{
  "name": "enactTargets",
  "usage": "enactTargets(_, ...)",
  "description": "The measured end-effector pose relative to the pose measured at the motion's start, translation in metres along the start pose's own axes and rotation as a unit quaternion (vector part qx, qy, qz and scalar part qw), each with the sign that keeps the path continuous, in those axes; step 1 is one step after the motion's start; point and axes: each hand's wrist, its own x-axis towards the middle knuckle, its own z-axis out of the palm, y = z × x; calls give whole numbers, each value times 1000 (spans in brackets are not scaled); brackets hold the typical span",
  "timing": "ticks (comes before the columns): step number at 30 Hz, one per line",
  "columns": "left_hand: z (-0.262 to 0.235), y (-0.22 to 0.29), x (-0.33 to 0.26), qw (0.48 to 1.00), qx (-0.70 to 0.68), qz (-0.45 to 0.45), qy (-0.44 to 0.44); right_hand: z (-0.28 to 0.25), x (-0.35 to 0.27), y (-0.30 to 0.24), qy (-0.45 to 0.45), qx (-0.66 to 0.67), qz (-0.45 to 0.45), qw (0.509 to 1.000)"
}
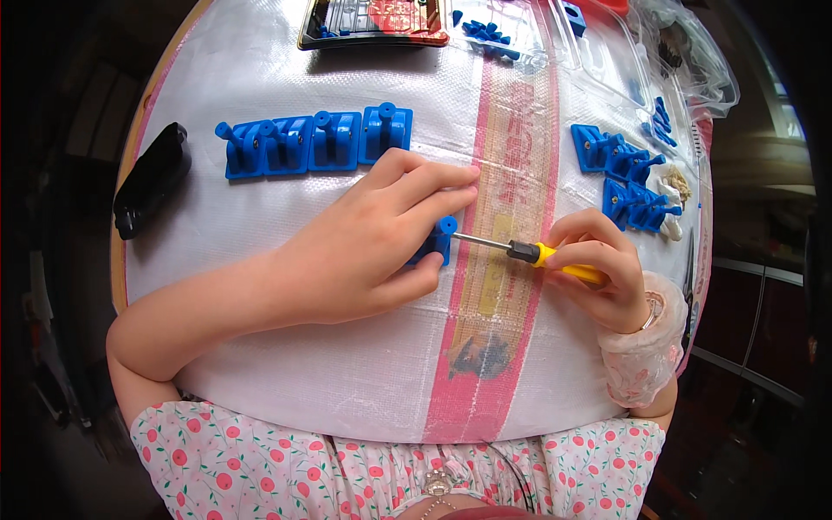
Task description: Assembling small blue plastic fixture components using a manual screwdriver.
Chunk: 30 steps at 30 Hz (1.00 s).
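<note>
My left hand [373, 234] is closed around a blue plastic part with a knobbed lever [445, 229] at the middle of the table; the fingers hide most of it. In my right hand [598, 264] is a screwdriver [568, 259] with a yellow and black handle, held in the fingertips and lying nearly level. Its metal shaft points left, and the tip is at the blue part's right side. Whether the tip sits in a screw cannot be made out. Beyond my left hand stands a row of several similar blue parts [334, 143] on square bases.
More blue assemblies [620, 165] stand at the right, near small blue pieces [660, 121]. Other small blue pieces [490, 36] lie at the back beside a black tray [373, 26]. Clear plastic containers [607, 52] fill the back right. A black case [152, 182] lies at the left edge.
</note>
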Motion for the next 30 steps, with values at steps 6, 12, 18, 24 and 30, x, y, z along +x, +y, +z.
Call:
enactTargets(6, 3, -2, 1, 1000, 6, 9, 3, -1, 0, 0, -3, 2, 2, 1000)
enactTargets(12, 1, -1, 1, 1000, 5, 6, -6, -2, 3, -4, -18, -3, 3, 1000)
enactTargets(18, 0, -1, -1, 1000, 4, 6, -7, 2, 2, -4, -9, 0, -2, 1000)
enactTargets(24, 0, 0, 1, 1000, 2, 1, -10, 0, 0, -5, 4, -19, -8, 1000)
enactTargets(30, -3, 0, 0, 1000, -1, -9, -23, -2, 2, -4, 3, -33, -3, 999)
